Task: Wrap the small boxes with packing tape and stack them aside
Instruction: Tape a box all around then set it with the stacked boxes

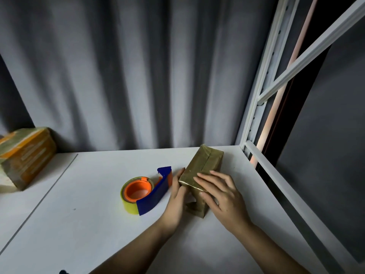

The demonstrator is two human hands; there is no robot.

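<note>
Now | box [203, 171] on table [79, 224] | right hand [221, 196] flat on top, fingers spread | left hand [176, 196] flat against left side, fingers straight | tape [138, 191] just left

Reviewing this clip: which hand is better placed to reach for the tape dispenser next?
Left, probably. The left hand lies against the box beside the tape dispenser; the right hand lies on top, farther away.

White table [79, 224] with a seam line at left. Grey curtain [128, 76] hangs behind it. White metal frame [262, 91] stands at right.
</note>
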